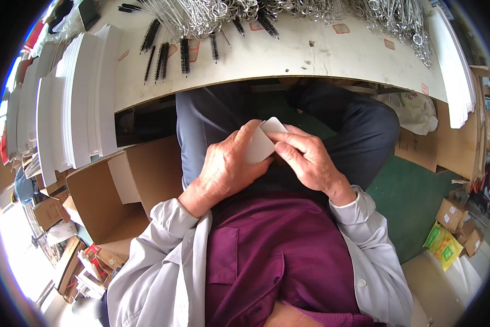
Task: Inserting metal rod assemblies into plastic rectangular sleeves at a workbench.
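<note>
Above my lap, both hands are close together around white, round-cornered cards. My left hand (228,161) is closed around a white card stack (259,148), with the thumb along its upper side and the fingers beneath it. From the other side, my right hand (312,162) pinches a second white card piece (275,125) that sticks out above the first, its fingertips touching the stack. How many cards there are, and what is on their undersides, cannot be made out.
Ahead stands a white table (288,54) with a heap of wire-handled brushes (212,16), several black bristle ends towards me. Stacked white sheets (78,98) stand at its left, more white panels (454,65) at its right. An open cardboard box (106,196) is beside my left leg.
</note>
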A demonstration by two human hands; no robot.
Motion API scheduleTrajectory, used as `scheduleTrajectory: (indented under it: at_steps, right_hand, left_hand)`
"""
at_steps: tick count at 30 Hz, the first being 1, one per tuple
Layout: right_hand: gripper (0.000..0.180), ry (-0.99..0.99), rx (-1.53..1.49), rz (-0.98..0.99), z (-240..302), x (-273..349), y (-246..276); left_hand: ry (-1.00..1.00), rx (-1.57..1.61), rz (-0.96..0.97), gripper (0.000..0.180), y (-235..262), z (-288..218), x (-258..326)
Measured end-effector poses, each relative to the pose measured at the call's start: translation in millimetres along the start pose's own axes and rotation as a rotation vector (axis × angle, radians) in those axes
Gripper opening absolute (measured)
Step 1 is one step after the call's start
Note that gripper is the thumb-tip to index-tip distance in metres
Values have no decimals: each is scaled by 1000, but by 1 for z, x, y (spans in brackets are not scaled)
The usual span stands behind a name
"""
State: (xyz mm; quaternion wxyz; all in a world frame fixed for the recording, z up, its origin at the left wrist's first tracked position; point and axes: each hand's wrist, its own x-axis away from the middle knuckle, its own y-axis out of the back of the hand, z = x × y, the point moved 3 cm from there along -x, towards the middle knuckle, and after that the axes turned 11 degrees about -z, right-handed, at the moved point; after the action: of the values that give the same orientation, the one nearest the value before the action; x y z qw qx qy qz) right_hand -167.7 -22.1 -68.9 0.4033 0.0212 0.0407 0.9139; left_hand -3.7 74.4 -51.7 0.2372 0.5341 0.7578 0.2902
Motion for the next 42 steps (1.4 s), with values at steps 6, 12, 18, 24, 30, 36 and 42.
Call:
scheduleTrajectory:
  at_steps: [6,12,18,24,30,36,42]
  right_hand:
    - [26,-117,-107,-68,3,5,5]
    - [22,-148,-140,-209,3,7,-5]
    - [18,-285,-303,-258,-2,10,-5]
    - [14,-389,-247,-220,-10,9,-3]
    - [14,4,174,-287,0,6,-9]
    - [23,397,411,-246,16,4,-17]
    - [18,60,119,-320,0,0,-25]
  left_hand:
    - [64,75,5,78,2,-3,-6]
    - [56,124,7,76,1,-3,-10]
    - [70,116,28,74,2,-3,-6]
    - [84,121,52,71,0,-4,-2]
    - [56,82,62,67,-5,-4,-1]
    - [146,99,39,66,-3,-4,1]
    - [59,-16,-23,59,-11,0,3]
